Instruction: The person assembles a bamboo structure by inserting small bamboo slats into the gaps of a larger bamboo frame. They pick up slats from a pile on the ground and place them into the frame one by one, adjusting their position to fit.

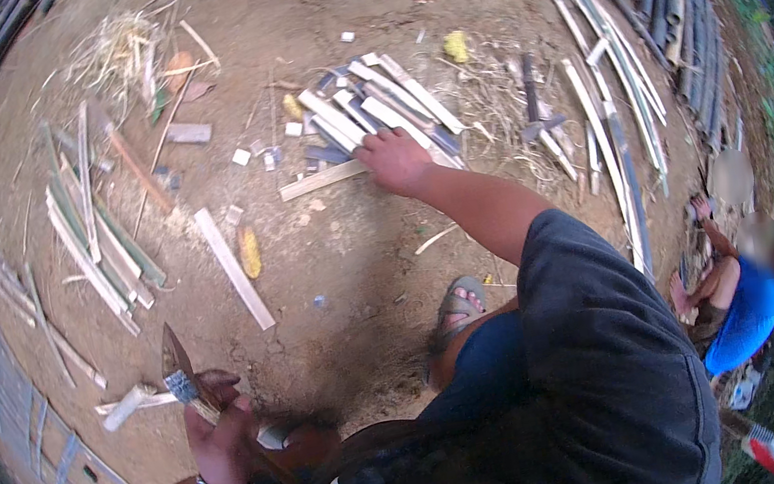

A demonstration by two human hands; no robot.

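Near the lower left, my left hand (220, 436) is closed around a knife (176, 362). Its pointed blade tilts up and away from me, and a grey patterned band wraps it where blade meets handle. My right hand (395, 162) reaches forward to a pile of split bamboo strips (380, 101) on the ground, fingers curled down over their near ends. Beside those fingers a pale bamboo strip (324, 179) sticks out to the left, its other end hidden by the hand. The fingertips are partly hidden among the strips.
Bamboo strips (92, 233) lie in a bundle at left; one flat strip (234, 266) lies nearer. Shavings (120, 56) heap at far left. A hammer-like tool (534, 97) stands right of the pile. Dark poles (677, 24) line the right side. A person in blue (743, 317) sits at right.
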